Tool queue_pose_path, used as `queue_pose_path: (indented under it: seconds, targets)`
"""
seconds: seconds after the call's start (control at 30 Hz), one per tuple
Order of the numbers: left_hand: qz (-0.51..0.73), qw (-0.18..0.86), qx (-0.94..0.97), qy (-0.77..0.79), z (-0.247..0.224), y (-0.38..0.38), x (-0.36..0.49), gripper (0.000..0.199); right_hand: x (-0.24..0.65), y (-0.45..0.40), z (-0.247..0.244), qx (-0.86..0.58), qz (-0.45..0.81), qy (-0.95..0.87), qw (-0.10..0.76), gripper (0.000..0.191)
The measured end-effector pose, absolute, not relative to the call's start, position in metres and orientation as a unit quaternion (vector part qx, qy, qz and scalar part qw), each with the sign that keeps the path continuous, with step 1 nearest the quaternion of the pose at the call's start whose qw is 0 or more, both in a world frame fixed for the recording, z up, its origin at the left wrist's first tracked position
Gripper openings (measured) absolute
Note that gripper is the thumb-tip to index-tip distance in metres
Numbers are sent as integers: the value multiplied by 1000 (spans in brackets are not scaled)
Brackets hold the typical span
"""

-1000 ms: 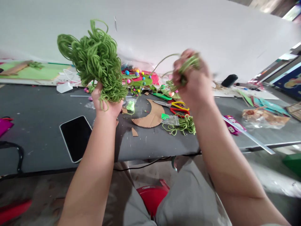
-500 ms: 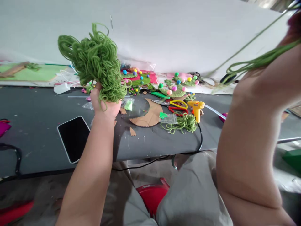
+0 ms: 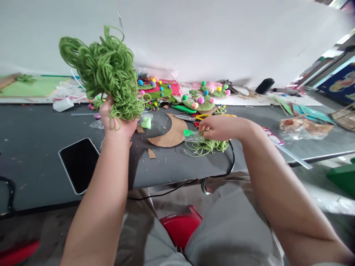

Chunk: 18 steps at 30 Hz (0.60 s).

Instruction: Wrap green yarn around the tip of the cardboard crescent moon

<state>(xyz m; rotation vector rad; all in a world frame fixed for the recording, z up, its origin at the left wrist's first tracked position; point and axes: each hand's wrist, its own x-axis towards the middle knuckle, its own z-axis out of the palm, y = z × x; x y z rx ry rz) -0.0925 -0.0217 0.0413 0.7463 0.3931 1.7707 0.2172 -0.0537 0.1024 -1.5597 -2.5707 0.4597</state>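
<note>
My left hand (image 3: 119, 123) is raised over the table, wrapped round a big loopy bundle of green yarn (image 3: 108, 70). On the right, my right hand (image 3: 215, 127) is low over a loose pile of green yarn (image 3: 210, 147). Its fingers are curled together at the pile, with yarn strands at the fingertips. Left of that hand lie a crescent-shaped piece of cardboard (image 3: 172, 133) and scissors (image 3: 185, 118) with their blades showing. A small plastic bag with a bright green piece (image 3: 188, 133) touches the yarn pile. The yellow glue gun is hidden behind my right hand.
A phone or tablet (image 3: 79, 165) lies at the left front. Yarn-wrapped pieces with pompoms (image 3: 202, 103) stand along the back. A white adapter (image 3: 63, 105) is at the back left. A black cable (image 3: 232, 159) hangs over the front edge; plastic packaging (image 3: 303, 127) lies at right.
My right hand has come down from the upper right, where it held strands of green yarn up, to the pile on the table. My left hand still holds the bundle; the view has shifted slightly right.
</note>
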Motion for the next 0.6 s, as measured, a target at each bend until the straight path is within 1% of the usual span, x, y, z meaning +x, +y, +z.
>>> queue_pose_path:
  seconds: [0.03,0.1,0.17,0.2,0.27,0.3,0.33,0.4,0.43,0.5,0.53,0.6]
  targets:
    - [751,555,315,172,42,-22,-92,28,221,-56,97,-512,159,-844,0,13]
    - [752,551,309,187,42,-22,-91,30,230,-60,90,-518,148,-840,-60,24]
    - [747,554,310,197,43,-22,-88,29,237,-64,85,-539,85,-837,-32,33]
    - [741,559,313,202,43,-22,-85,28,238,-65,83,-546,52,-836,-6,34]
    - [719,579,309,229,44,-21,-77,25,235,-70,77,-544,10,-835,78,35]
    - [704,591,301,252,43,-20,-71,24,230,-72,74,-532,11,-836,132,34]
    - [690,601,288,281,42,-20,-65,25,223,-74,70,-516,31,-835,189,35]
    - [664,615,268,330,39,-20,-53,27,205,-77,62,-492,149,-814,272,40]
    - [655,619,264,344,37,-21,-46,26,196,-77,57,-493,221,-785,305,45]
    - [628,640,262,356,31,-24,-33,23,179,-71,49,-482,326,-737,344,54]
    - [613,654,267,354,27,-26,-27,22,172,-66,45,-472,367,-716,360,52]
    - [586,677,304,325,20,-31,-17,22,163,-55,39,-432,420,-701,382,38]
